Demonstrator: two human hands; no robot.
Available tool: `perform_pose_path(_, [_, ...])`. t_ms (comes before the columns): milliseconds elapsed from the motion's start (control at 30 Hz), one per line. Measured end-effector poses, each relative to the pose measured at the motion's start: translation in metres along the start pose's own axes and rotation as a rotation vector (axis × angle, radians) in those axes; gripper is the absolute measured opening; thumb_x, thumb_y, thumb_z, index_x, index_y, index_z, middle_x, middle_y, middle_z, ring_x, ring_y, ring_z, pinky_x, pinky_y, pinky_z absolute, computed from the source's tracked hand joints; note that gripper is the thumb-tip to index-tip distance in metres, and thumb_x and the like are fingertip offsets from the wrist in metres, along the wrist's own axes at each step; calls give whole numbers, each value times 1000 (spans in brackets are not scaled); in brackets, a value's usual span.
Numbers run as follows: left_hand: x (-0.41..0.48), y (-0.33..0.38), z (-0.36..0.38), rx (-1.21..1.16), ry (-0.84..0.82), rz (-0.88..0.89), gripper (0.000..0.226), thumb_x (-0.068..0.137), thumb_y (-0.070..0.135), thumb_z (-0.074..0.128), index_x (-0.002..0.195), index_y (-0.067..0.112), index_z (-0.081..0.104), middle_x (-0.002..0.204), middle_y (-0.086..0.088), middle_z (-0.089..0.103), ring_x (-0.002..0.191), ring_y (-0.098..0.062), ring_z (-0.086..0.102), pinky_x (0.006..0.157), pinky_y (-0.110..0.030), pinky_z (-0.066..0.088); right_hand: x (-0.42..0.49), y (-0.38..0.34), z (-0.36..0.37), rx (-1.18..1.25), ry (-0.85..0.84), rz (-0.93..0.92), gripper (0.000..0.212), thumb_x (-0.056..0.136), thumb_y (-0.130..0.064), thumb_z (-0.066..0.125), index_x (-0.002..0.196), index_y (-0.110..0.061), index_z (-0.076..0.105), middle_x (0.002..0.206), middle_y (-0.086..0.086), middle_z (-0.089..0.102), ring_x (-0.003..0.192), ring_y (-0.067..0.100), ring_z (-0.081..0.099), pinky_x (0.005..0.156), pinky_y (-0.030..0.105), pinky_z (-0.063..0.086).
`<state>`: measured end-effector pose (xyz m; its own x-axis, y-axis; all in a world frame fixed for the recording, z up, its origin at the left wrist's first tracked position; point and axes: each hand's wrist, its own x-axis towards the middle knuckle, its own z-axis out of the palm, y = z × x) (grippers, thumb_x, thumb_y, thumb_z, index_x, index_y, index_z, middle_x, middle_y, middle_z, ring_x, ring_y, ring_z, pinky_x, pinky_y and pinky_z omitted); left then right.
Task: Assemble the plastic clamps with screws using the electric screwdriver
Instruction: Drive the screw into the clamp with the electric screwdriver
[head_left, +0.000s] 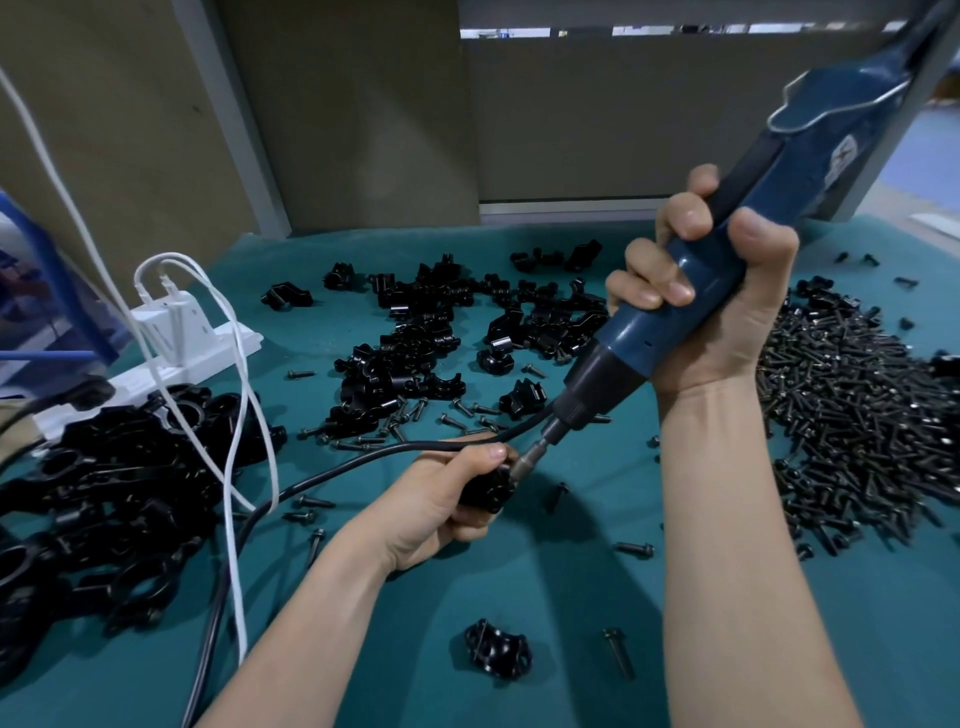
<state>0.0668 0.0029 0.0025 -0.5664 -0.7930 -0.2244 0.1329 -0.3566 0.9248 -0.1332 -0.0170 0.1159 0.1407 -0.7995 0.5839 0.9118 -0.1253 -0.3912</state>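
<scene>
Far left: a heap of glossy black clamps (119, 499), probably finished ones set aside. My left hand (441, 504) curls round one moulded plastic clamp (485, 488), held just above the teal mat (571, 597), presumably to present the screw hole. The steel bit (540, 452) touches the clamp beside my thumb. My right hand (722, 312) is fisted round the smooth blue electric screwdriver (701, 291), which tilts down-left along the screw axis. Right: a dense pile of slim dark screws (857, 431), within easy reach.
</scene>
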Motion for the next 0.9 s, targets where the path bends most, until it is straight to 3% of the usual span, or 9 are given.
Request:
perform_pose_path(233, [-1,0,1,-19,19,2,21,76,27,61,83,8,55,71,-8,38,43,-9,27,36,-16,26,0,4,6,91,-75,39,32,67,0,78,91,0,57,69,10,62,40,20,52,45,25,42])
perform_pose_path(567, [-1,1,3,-52,57,8,23,77,24,59,85,4,55,69,-9,41,39,-7,27,36,-16,26,0,5,6,106,-109,73,30,71,1,76,93,2,56,70,12,63,42,17,39,47,27,41])
perform_pose_path(767, [-2,1,5,-59,88,38,18,78,16,69,82,5,56,66,-6,44,40,-7,25,38,-15,24,-2,6,4,33,-89,51,32,69,-3,79,93,-2,56,70,7,62,42,17,52,46,25,42])
perform_pose_path(900, [-2,2,7,-64,112,56,9,82,15,59,81,6,57,64,-4,44,39,-7,25,38,-15,24,-2,7,2,14,-79,50,32,70,-4,78,93,-2,57,71,7,63,44,17,52,46,25,42])
